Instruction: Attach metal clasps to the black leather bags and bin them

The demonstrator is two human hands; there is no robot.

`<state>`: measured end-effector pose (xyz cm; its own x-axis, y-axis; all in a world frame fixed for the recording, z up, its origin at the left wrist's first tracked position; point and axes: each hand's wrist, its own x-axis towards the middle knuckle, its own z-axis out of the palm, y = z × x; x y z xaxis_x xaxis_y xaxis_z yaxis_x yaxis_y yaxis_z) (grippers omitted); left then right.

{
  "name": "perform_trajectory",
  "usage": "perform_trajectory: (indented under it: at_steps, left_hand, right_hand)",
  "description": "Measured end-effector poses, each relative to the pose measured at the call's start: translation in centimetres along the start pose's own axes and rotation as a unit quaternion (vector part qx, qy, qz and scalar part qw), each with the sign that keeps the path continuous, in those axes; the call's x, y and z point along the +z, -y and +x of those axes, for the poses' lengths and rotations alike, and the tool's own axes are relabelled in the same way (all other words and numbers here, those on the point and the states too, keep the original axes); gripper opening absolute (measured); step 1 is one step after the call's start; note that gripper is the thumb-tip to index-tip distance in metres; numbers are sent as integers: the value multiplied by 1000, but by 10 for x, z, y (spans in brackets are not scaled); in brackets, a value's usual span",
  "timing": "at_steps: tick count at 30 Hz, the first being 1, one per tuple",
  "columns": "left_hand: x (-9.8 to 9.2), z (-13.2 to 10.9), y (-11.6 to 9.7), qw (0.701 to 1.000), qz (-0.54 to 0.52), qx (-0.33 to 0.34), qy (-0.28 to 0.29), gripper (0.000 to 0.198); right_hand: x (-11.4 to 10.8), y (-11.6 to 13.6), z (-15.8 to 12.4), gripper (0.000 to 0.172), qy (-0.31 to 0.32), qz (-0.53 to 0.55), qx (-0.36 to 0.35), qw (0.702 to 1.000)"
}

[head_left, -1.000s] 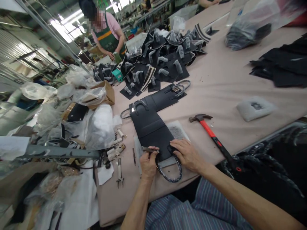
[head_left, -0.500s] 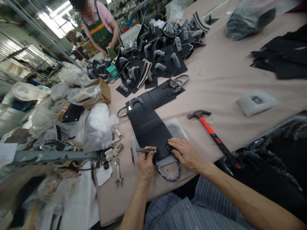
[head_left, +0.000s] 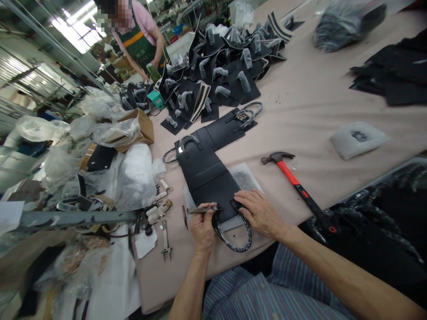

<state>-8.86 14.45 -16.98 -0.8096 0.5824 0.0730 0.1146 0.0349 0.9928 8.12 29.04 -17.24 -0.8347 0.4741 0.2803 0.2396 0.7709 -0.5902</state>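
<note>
My left hand [head_left: 202,229] is closed around a slim metal hand tool [head_left: 199,210]. The tool's right end meets a black bag panel [head_left: 207,175], close to one base of a plastic-wrapped handle [head_left: 236,249]. Lying with fingers stretched out, my right hand [head_left: 258,212] presses on the panel beside the handle's other base. Under the panel, a pale slab [head_left: 245,175] shows at the edges. A claw hammer [head_left: 292,175] with a red and black grip rests to the right. Left of my left hand are a thin dark rod [head_left: 184,217] and a metal divider-like tool [head_left: 165,242].
Another black panel with handles [head_left: 227,131] lies beyond. A heap of black pieces with wrapped handles [head_left: 227,66] covers the far side, where a person in a green apron [head_left: 142,44] stands. A white packet [head_left: 359,140] sits right; plastic bags [head_left: 133,178] and a carton [head_left: 143,126] crowd the left.
The metal tool in my left hand has tilted slightly, its free end shifting a little left. My right hand stays on the panel. The view has shifted slightly.
</note>
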Motion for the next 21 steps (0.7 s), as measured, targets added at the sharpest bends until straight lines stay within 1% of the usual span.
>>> perform_trajectory:
  at_steps: [2, 5, 9, 15, 21]
  left_hand:
    - [1, -3, 1, 999, 27, 17, 23, 29]
    - [1, -6, 4, 996, 66, 34, 40, 26]
    - [1, -6, 5, 993, 96, 49, 42, 25]
    - [0, -5, 4, 991, 108, 62, 56, 19]
    - [2, -5, 4, 987, 133, 79, 50, 18]
  right_hand:
    - [0, 0, 0, 36, -1, 0, -3, 1000]
    - [1, -1, 0, 38, -1, 2, -1, 1000]
    - [1, -2, 0, 37, 0, 0, 1, 1000]
    - [1, -1, 0, 36, 6, -1, 0, 1000]
    - [2, -1, -1, 37, -2, 0, 0, 1000]
